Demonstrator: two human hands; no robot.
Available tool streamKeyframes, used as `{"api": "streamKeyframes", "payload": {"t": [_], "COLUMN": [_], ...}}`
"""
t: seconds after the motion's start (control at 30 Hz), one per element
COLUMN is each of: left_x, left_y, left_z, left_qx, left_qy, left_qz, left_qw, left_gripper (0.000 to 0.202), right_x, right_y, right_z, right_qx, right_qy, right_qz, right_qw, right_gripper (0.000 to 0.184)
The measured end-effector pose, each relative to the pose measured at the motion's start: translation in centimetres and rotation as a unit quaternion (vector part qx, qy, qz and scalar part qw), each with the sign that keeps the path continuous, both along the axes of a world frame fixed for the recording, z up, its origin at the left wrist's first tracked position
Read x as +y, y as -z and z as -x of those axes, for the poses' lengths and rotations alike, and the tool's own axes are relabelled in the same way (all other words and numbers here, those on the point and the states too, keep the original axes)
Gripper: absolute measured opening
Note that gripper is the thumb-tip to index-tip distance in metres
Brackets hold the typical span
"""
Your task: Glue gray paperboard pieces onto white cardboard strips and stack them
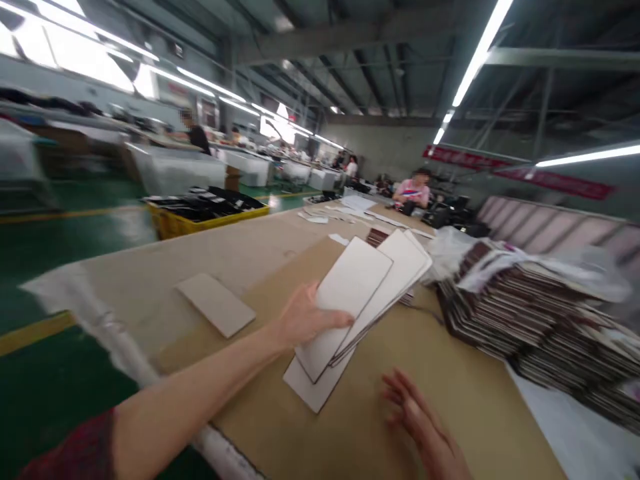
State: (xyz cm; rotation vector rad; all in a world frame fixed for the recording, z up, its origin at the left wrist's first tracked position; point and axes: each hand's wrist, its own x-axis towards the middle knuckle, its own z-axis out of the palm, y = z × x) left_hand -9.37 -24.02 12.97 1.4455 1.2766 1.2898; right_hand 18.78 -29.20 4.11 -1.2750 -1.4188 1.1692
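Observation:
My left hand (313, 319) grips a fanned bunch of white rectangular panels (356, 277) with dark edges, thumb on top and fingers underneath. Beneath the bunch, another pale panel (316, 388) shows its lower corner near the table surface; whether it is held too, I cannot tell. My right hand (415, 413) is off to the right of the bunch, over the brown board, fingers slightly curled and apart, with nothing in it. On the left part of the table lies a single light rectangular panel (217, 304).
Tall stacks of dark-edged panels (530, 320) with clear plastic (575, 267) stand on the right. Brown board (450, 380) covers the near table. A yellow crate (200, 223) of dark pieces is beyond the left edge. A person (413, 192) sits at the far end.

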Motion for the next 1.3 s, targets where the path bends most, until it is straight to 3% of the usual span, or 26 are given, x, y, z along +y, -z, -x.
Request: {"api": "streamKeyframes", "payload": {"t": [0.07, 0.13, 0.2, 0.3, 0.4, 0.57, 0.67, 0.73, 0.9, 0.97, 1.03, 1.13, 1.23, 1.3], "left_x": [-1.1, -2.0, -2.8, -3.4, -3.3, -2.2, -1.9, -1.8, -1.1, -0.6, -0.3, -0.8, -2.0, -2.7], "left_y": [1.8, 3.1, 3.8, 3.9, 2.7, -1.5, -2.6, -1.5, 4.6, 6.1, 6.4, 5.4, 5.1, 5.9], "left_z": [-2.3, -4.4, -5.9, -6.9, -7.1, -7.0, -6.8, -6.7, -7.2, -7.3, -7.1, -6.2, -5.1, -4.9], "left_qx": [-0.047, -0.079, -0.086, -0.007, 0.094, 0.145, 0.140, 0.128, 0.085, 0.063, 0.024, -0.093, -0.203, -0.237], "left_qy": [0.033, 0.065, 0.081, 0.044, -0.023, -0.091, -0.116, -0.115, -0.043, -0.024, 0.012, 0.101, 0.206, 0.265], "left_qz": [0.034, 0.058, 0.060, 0.029, -0.003, -0.135, -0.207, -0.221, -0.151, -0.115, -0.081, 0.002, 0.144, 0.233], "left_qw": [0.998, 0.993, 0.991, 0.999, 0.995, 0.976, 0.961, 0.960, 0.984, 0.991, 0.996, 0.991, 0.946, 0.905], "left_gripper": [0.063, 0.064, 0.065, 0.064, 0.064, 0.068, 0.076, 0.081, 0.100, 0.101, 0.089, 0.074, 0.069, 0.058], "right_x": [0.1, 0.7, 1.2, 1.5, 1.9, 3.5, 4.0, 4.0, 4.8, 5.6, 6.3, 6.2, 5.1, 4.2], "right_y": [-1.8, -3.4, -4.2, -4.4, -4.9, -9.5, -11.1, -10.3, -4.7, -3.3, -3.0, -4.0, -4.9, -4.9], "right_z": [0.2, 2.1, 4.4, 6.8, 7.4, 7.1, 7.0, 7.1, 7.7, 7.8, 7.7, 7.3, 6.9, 6.7], "right_qx": [0.117, 0.201, 0.278, 0.320, 0.325, 0.277, 0.227, 0.211, 0.202, 0.222, 0.245, 0.292, 0.332, 0.332], "right_qy": [-0.077, -0.122, -0.088, -0.023, 0.001, -0.011, -0.041, -0.040, -0.026, -0.014, -0.004, -0.021, -0.069, -0.083], "right_qz": [0.015, 0.000, -0.018, 0.004, -0.007, -0.148, -0.199, -0.198, -0.089, -0.068, -0.063, -0.041, -0.010, 0.001], "right_qw": [0.990, 0.972, 0.956, 0.947, 0.946, 0.949, 0.952, 0.956, 0.975, 0.973, 0.968, 0.955, 0.941, 0.940], "right_gripper": [0.066, 0.063, 0.056, 0.053, 0.050, 0.043, 0.046, 0.048, 0.043, 0.047, 0.051, 0.055, 0.054, 0.056]}}
